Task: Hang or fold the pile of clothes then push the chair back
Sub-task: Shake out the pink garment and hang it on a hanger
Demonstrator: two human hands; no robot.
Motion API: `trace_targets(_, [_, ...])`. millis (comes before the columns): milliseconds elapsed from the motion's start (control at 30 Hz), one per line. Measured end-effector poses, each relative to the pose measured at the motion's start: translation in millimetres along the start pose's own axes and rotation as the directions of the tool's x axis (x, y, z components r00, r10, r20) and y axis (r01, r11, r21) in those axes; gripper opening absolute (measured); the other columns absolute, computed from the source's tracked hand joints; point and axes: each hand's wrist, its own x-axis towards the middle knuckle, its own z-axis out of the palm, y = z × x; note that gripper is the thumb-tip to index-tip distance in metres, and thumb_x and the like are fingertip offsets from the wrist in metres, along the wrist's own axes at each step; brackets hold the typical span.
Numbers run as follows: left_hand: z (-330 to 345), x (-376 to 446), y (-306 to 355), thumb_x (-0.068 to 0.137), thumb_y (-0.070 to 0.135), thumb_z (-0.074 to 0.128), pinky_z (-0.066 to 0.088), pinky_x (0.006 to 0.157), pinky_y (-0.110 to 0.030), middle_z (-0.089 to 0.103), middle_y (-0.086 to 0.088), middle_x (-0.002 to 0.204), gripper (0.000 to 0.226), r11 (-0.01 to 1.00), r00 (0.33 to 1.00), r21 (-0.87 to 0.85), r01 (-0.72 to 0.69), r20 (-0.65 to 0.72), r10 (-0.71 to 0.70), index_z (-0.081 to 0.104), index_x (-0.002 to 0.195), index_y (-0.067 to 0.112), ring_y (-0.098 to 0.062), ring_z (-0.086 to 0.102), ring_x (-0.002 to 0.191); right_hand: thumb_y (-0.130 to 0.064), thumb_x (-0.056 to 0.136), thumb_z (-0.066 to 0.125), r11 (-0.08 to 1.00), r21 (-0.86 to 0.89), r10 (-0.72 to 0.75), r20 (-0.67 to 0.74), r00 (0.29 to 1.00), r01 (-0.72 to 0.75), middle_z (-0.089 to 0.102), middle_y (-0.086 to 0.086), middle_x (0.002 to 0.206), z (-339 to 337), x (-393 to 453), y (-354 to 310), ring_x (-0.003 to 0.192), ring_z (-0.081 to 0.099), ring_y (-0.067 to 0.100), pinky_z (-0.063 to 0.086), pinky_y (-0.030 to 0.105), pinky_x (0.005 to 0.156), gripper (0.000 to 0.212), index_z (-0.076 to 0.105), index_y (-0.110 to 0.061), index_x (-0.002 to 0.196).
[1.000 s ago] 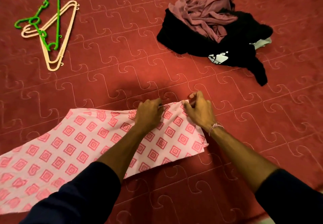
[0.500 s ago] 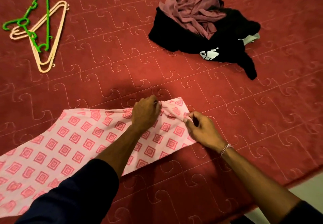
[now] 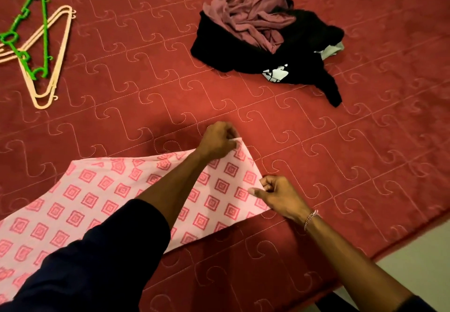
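Both hands pinch the pink cloth (image 3: 102, 197); left hand (image 3: 218, 141) far corner, right hand (image 3: 277, 196) near edge.

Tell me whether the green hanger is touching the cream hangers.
Touching. The head view shows the green hanger lying across the cream hangers, overlapping them with no gap.

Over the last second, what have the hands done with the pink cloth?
The right hand slid from the far corner toward the near edge of the pink patterned cloth and pinches it there. The left hand kept its pinch on the far corner. Clothes pile and hangers lie untouched.
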Motion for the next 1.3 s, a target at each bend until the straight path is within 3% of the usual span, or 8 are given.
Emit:
trace_targets(233, [20,4,-12,0.087,0.009,0.074,0.06,0.065,-0.027,0.07,0.005,0.085,0.009,0.99,0.959,-0.121,-0.068,-0.28,0.031,0.068,0.09,0.015,-0.011,0.072,0.074,-0.026,0.103,0.054,0.997,-0.072,-0.039,-0.08,0.996,0.033,0.071,0.005,0.066,6,-11,1,0.048,0.064,0.01,0.046,0.018,0.041,0.023,0.052,-0.005,0.093])
trace_targets(467, [30,6,-18,0.084,0.01,0.078,0.057,0.061,-0.019,0.072,0.006,0.081,0.01,0.95,0.925,-0.294,-0.101,-0.38,-0.019,0.072,0.09,0.014,-0.006,0.071,0.069,-0.026,0.108,0.039,0.976,-0.206,-0.075,-0.033,0.997,0.067,0.061,0.002,0.062,2,-9,-2,0.037,0.05,0.004,0.042,0.019,0.039,0.022,0.041,-0.009,0.094])
trace_targets(667, [44,0,-29,0.092,0.013,0.069,0.062,0.066,-0.033,0.069,-0.002,0.091,0.005,0.977,0.898,-0.11,-0.183,-0.423,0.12,0.068,0.097,0.013,-0.012,0.069,0.075,-0.025,0.103,0.054,0.98,-0.195,-0.001,-0.167,0.986,-0.032,0.067,0.003,0.074,9,-6,-1,0.046,0.061,0.007,0.047,0.02,0.042,0.022,0.04,-0.009,0.109])
trace_targets(800, [40,-14,-32,0.094,0.025,0.066,0.056,0.079,-0.031,0.06,-0.004,0.106,0.019,0.987,0.903,0.067,-0.146,-0.399,0.161,0.06,0.109,0.017,-0.018,0.061,0.091,-0.049,0.093,0.063,0.82,-0.549,-0.106,-0.422,0.901,-0.161,0.06,-0.004,0.077,17,-11,6,0.063,0.059,0.018,0.049,0.036,0.053,0.046,0.029,-0.022,0.108])
trace_targets(933, [20,-40,-56,0.094,0.026,0.066,0.047,0.087,-0.031,0.062,-0.008,0.113,0.03,0.959,0.875,0.258,-0.116,-0.431,0.222,0.059,0.12,0.012,-0.023,0.056,0.1,-0.027,0.085,0.074,0.782,-0.622,-0.454,-0.513,0.728,0.049,0.052,-0.004,0.09,36,-13,-5,0.08,0.047,0.018,0.048,0.041,0.069,0.038,0.042,-0.02,0.104])
trace_targets(1000, [1,-54,-78,0.093,0.027,0.066,0.046,0.088,-0.034,0.063,-0.01,0.114,0.031,0.946,0.865,0.315,-0.08,-0.45,0.223,0.06,0.118,0.01,-0.023,0.055,0.101,-0.018,0.086,0.07,0.713,-0.69,-0.564,-0.462,0.684,0.123,0.05,-0.001,0.096,56,-7,-18,0.087,0.041,0.016,0.042,0.036,0.076,0.025,0.051,-0.018,0.102])
trace_targets(1133, [-43,-82,-129,0.09,0.035,0.068,0.044,0.086,-0.034,0.064,-0.007,0.111,0.03,0.868,0.875,0.496,0.007,-0.424,0.235,0.064,0.109,0.012,-0.023,0.053,0.101,-0.009,0.09,0.061,0.693,-0.569,-0.642,-0.209,0.738,0.442,0.058,0.004,0.111,118,20,-65,0.098,0.049,0.019,0.047,0.036,0.082,0.021,0.058,-0.015,0.111])
trace_targets(1300, [-110,-125,-180,0.09,0.03,0.068,0.045,0.087,-0.042,0.065,-0.013,0.111,0.025,0.766,0.893,0.633,0.117,-0.405,0.198,0.068,0.1,0.007,-0.03,0.055,0.102,-0.001,0.089,0.063,0.517,-0.564,-0.765,0.032,0.643,0.644,0.065,0.012,0.114,202,55,-119,0.106,0.06,0.028,0.052,0.038,0.092,0.024,0.063,-0.007,0.113])
